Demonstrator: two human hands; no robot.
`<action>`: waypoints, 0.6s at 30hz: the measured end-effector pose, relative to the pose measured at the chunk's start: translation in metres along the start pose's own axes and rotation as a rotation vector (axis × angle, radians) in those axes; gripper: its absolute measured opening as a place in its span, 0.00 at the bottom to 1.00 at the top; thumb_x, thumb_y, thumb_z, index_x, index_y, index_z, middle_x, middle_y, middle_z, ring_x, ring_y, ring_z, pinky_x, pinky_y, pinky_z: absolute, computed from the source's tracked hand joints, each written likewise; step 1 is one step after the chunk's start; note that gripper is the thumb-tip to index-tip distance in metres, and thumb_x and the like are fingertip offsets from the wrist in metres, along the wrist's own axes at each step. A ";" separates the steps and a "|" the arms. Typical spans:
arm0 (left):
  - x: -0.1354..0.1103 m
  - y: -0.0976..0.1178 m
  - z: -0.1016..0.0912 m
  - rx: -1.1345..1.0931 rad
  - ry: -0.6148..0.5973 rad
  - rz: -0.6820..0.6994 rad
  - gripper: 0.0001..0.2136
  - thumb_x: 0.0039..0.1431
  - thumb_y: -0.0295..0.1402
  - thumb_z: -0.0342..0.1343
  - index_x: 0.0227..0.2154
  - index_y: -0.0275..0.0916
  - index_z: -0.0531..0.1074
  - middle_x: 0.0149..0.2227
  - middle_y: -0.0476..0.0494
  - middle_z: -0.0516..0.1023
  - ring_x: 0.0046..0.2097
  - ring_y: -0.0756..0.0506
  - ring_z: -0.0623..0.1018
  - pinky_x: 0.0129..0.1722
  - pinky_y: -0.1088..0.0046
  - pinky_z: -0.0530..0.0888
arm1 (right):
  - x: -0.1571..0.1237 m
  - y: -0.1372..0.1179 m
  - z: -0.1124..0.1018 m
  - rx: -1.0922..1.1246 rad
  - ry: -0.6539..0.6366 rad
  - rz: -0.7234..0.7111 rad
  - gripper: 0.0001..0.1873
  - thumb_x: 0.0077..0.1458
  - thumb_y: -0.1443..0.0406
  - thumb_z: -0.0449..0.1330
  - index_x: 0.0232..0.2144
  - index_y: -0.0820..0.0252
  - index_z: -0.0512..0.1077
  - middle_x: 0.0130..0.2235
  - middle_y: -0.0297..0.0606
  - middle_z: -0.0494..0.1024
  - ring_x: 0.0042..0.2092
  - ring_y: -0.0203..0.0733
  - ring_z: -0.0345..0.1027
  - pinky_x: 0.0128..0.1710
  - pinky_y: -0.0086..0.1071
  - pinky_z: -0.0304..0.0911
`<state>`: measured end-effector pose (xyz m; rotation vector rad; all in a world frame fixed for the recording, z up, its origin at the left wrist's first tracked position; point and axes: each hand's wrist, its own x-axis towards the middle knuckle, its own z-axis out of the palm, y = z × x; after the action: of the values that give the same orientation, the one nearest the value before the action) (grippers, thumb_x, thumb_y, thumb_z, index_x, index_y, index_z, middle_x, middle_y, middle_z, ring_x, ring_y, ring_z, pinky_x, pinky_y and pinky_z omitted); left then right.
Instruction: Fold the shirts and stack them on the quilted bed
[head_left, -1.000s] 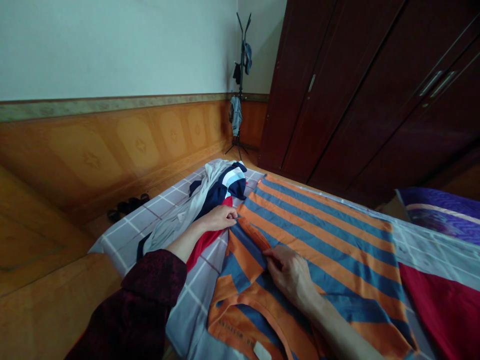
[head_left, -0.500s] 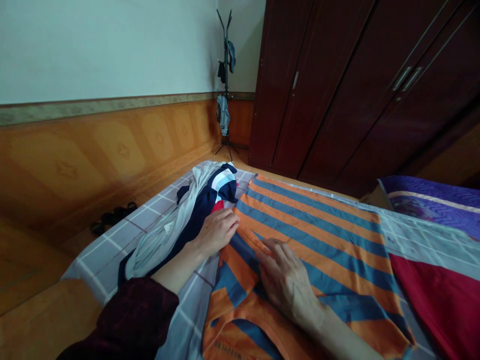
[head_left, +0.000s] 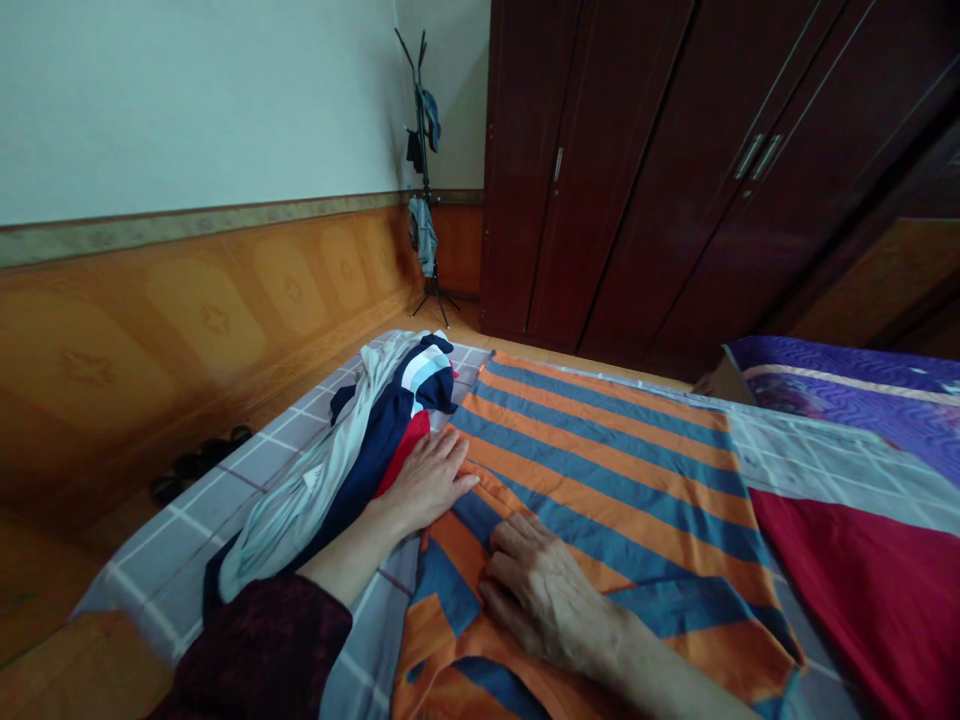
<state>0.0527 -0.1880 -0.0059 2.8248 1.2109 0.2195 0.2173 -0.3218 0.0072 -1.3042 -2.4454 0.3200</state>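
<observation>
An orange and grey-blue striped T-shirt [head_left: 600,450] lies spread on the bed, its collar toward me and its hem at the far side. My left hand [head_left: 431,478] rests flat at the shirt's left edge, fingers stretched out and thumb apart. Closer to me, my right hand [head_left: 532,585] is closed, its curled fingers on the cloth by the folded-in sleeve; the fingertips are partly hidden. Left of my left hand lies a heap of clothes [head_left: 341,470] in light grey, navy, white and red.
Red cloth [head_left: 870,570] lies right of the shirt on the checked bed cover [head_left: 172,545]. A coat stand [head_left: 424,180] stands in the corner beside a dark wardrobe [head_left: 600,180]. Purple bedding [head_left: 847,390] is at the far right, and dark shoes [head_left: 191,465] are on the floor at left.
My left hand has gone from bent fingers at the shirt's edge to lying flat. My right hand's fingers have curled in and drawn slightly toward me. The view has turned a little right.
</observation>
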 end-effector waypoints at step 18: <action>0.095 0.017 0.019 0.024 -0.209 -0.025 0.39 0.61 0.55 0.32 0.64 0.27 0.42 0.67 0.30 0.38 0.67 0.37 0.40 0.63 0.56 0.45 | -0.005 0.012 0.039 -0.178 0.091 -0.308 0.21 0.65 0.60 0.43 0.58 0.61 0.59 0.60 0.45 0.62 0.61 0.48 0.54 0.58 0.43 0.53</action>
<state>0.1324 -0.1309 -0.0125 2.7653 1.2095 -0.0908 0.2126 -0.3206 -0.0334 -0.9602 -2.5920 -0.0366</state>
